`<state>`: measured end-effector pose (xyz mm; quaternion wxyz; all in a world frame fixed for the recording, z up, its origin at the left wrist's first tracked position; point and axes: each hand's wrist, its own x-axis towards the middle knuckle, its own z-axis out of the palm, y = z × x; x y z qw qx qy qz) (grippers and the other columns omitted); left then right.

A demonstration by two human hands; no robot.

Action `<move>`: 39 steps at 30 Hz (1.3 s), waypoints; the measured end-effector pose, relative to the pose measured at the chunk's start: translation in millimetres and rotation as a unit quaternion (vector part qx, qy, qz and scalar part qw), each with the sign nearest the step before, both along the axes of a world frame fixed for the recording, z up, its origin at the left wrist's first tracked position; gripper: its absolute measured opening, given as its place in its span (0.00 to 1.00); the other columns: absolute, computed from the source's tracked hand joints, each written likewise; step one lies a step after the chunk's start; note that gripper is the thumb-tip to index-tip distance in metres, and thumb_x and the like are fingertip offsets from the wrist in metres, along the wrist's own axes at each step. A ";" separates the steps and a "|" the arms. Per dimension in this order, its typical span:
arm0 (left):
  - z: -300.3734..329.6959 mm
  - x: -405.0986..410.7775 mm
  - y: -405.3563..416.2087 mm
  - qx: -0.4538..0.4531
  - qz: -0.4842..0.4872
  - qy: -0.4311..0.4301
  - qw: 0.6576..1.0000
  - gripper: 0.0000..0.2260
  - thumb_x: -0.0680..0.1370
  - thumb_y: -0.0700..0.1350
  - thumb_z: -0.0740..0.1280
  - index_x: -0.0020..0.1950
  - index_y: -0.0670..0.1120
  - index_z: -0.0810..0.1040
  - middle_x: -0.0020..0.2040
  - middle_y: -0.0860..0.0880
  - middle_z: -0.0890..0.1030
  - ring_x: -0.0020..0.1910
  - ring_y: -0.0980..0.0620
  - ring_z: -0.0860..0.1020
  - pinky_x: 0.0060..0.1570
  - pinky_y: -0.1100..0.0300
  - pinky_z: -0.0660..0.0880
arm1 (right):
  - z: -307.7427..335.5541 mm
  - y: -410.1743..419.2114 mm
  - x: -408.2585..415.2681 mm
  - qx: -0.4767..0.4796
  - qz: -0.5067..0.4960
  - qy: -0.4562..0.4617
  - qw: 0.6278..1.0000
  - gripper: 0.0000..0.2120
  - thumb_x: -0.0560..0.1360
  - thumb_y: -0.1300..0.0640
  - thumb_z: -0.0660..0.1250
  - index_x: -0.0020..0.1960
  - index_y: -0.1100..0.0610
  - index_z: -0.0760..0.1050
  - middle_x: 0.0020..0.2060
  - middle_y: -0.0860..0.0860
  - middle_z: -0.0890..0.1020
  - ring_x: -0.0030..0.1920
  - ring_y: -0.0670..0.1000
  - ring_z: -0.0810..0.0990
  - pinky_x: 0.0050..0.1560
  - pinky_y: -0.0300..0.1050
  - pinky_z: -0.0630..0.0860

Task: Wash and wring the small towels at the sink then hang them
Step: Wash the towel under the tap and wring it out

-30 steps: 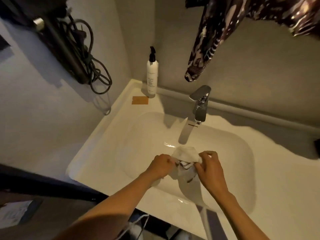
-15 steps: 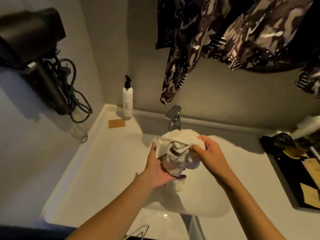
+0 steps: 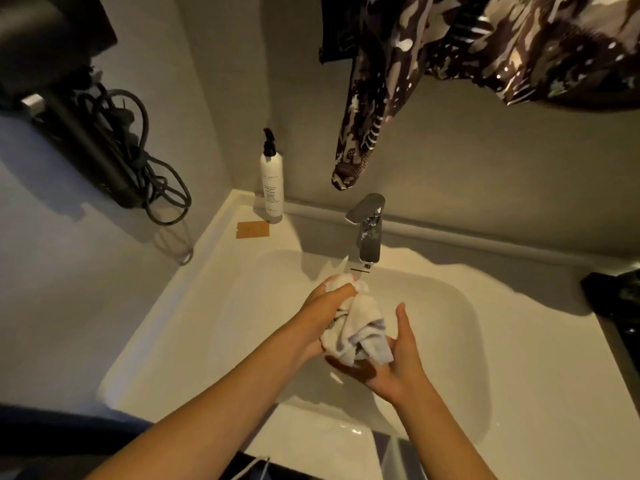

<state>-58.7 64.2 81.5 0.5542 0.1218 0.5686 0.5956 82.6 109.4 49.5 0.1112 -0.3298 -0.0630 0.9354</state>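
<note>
A small white towel (image 3: 360,327) is bunched up over the white sink basin (image 3: 460,344), just in front of the chrome tap (image 3: 367,233). My left hand (image 3: 323,308) is closed around the towel's upper part, its knuckles close under the spout. My right hand (image 3: 394,365) cups the towel's lower end from below, thumb raised and fingers spread under the cloth. No water stream is visible from the tap.
A white pump bottle (image 3: 272,178) stands at the sink's back left corner, a brown card (image 3: 252,229) beside it. A patterned dark cloth (image 3: 450,57) hangs above the tap. A black hair dryer with coiled cord (image 3: 114,154) hangs on the left wall. Dark items (image 3: 616,299) lie at the right edge.
The towel moved from spread between both hands to bunched up; my left hand now grips its top and my right hand has dropped beneath it. The view has tilted down slightly.
</note>
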 end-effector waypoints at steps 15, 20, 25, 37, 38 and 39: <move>15.4 -4.0 26.6 0.020 -0.158 0.237 0.958 0.13 0.68 0.39 0.79 0.46 0.48 0.78 0.36 0.50 0.83 0.34 0.55 0.81 0.34 0.63 0.78 | 27.4 2.6 -17.3 0.011 0.118 0.056 0.991 0.18 0.67 0.67 0.71 0.55 0.65 0.71 0.38 0.60 0.75 0.25 0.51 0.78 0.21 0.33 0.71; 9.3 -5.3 36.7 -0.050 -0.136 0.294 0.945 0.18 0.67 0.41 0.80 0.53 0.49 0.79 0.44 0.48 0.81 0.39 0.53 0.78 0.34 0.65 0.76 | 17.4 8.5 -28.9 0.210 0.154 -0.022 0.965 0.05 0.71 0.68 0.68 0.46 0.64 0.74 0.37 0.60 0.76 0.30 0.51 0.75 0.20 0.36 0.69; -0.9 -3.0 43.6 -0.094 -0.105 0.288 0.947 0.16 0.68 0.36 0.76 0.51 0.49 0.79 0.37 0.53 0.79 0.35 0.55 0.78 0.24 0.72 0.72 | 4.7 10.2 -33.7 0.280 0.181 -0.101 0.937 0.06 0.70 0.69 0.66 0.44 0.61 0.71 0.33 0.57 0.72 0.31 0.52 0.69 0.20 0.34 0.58; -32.6 7.4 42.7 -0.250 -0.036 0.258 0.933 0.07 0.66 0.36 0.70 0.40 0.48 0.77 0.38 0.50 0.79 0.42 0.47 0.79 0.37 0.63 0.74 | -21.9 -5.1 -46.9 0.622 0.286 -0.350 0.639 0.11 0.72 0.56 0.64 0.31 0.53 0.71 0.23 0.51 0.75 0.18 0.48 0.72 0.14 0.35 0.65; -35.3 7.6 41.7 -0.260 -0.023 0.253 0.932 0.07 0.66 0.36 0.69 0.37 0.48 0.76 0.36 0.50 0.78 0.40 0.47 0.79 0.36 0.64 0.73 | -24.2 -5.8 -47.4 0.641 0.292 -0.355 0.614 0.12 0.73 0.58 0.64 0.31 0.53 0.71 0.24 0.50 0.76 0.21 0.48 0.73 0.15 0.35 0.66; -37.9 7.9 40.7 -0.268 -0.008 0.246 0.931 0.07 0.66 0.36 0.68 0.34 0.48 0.75 0.35 0.49 0.78 0.39 0.47 0.79 0.34 0.64 0.72 | -26.5 -7.0 -47.5 0.652 0.296 -0.357 0.599 0.11 0.73 0.59 0.64 0.32 0.53 0.72 0.27 0.52 0.78 0.25 0.50 0.76 0.18 0.37 0.70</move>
